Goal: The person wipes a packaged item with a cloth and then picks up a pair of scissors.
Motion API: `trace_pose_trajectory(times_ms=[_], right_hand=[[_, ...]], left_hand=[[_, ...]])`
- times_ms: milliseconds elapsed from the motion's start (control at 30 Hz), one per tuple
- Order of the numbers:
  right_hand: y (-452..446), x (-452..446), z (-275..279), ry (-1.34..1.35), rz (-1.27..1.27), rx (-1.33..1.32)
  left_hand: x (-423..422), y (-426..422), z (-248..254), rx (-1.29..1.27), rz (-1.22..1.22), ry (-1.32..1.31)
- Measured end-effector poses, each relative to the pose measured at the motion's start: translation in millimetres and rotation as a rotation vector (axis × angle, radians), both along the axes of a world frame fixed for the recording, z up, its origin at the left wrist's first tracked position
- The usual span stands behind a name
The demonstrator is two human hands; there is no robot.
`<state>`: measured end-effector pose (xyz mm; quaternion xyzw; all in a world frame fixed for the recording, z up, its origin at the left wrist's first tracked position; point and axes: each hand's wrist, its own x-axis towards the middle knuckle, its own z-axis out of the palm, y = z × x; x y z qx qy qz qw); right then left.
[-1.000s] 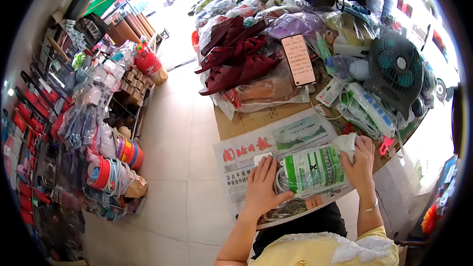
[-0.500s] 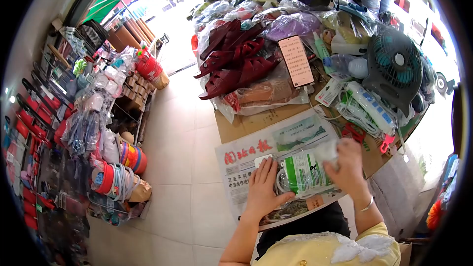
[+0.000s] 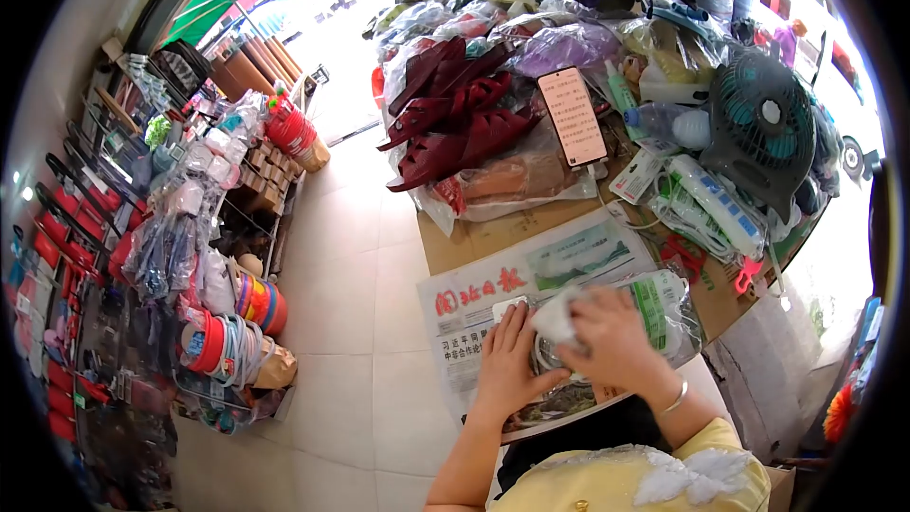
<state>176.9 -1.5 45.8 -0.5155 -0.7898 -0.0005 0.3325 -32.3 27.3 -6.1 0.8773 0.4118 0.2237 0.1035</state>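
A clear plastic package with a green and white label (image 3: 650,311) lies on a newspaper (image 3: 455,341), a coiled pale cable showing inside. My left hand (image 3: 512,360) rests flat with fingers spread on the package's left end, beside a white plug part (image 3: 509,305). Over the middle of the package is my right hand (image 3: 607,341), slightly blurred, its fingers closed on a crumpled white cloth or tissue (image 3: 557,315) that touches the plastic near my left fingers.
Beyond the newspaper lie dark red sandals (image 3: 464,123), a phone with a lit screen (image 3: 573,117), a packaged power strip (image 3: 716,204) and a grey fan (image 3: 763,128). Shelves of goods, with red buckets (image 3: 196,341), stand at the left across a tiled floor (image 3: 332,322).
My right hand has moved left with the white cloth, from the package's right end across to its left part. My left hand has stayed in place.
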Motion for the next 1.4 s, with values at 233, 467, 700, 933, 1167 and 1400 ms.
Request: trace_pose_trajectory(times_ms=[233,467,700,933,1167,1400], right_hand=[[6.6,82.6,-6.0,-0.012,-0.419,-0.072],[26.8,-5.0,-1.3,-0.260,-0.208,-0.030],[26.5,24.1,-2.2,-0.103,-0.138,-0.212],[14.6,92.8,-12.7,-0.136,-0.449,-0.075],[30.3,-2.5,-0.8,-0.260,-0.135,-0.087],[19.8,56.0,5.3,-0.184,-0.313,-0.220]], left_hand=[[5.5,-3.2,7.3,-0.111,0.047,-0.047],[3.9,-2.4,7.1,-0.077,0.033,0.007],[5.4,-4.5,10.8,-0.089,0.055,0.010],[7.0,-3.3,7.0,-0.109,0.068,-0.041],[5.9,-2.2,4.2,-0.073,0.049,-0.025],[6.7,-4.0,7.4,-0.097,0.066,-0.032]])
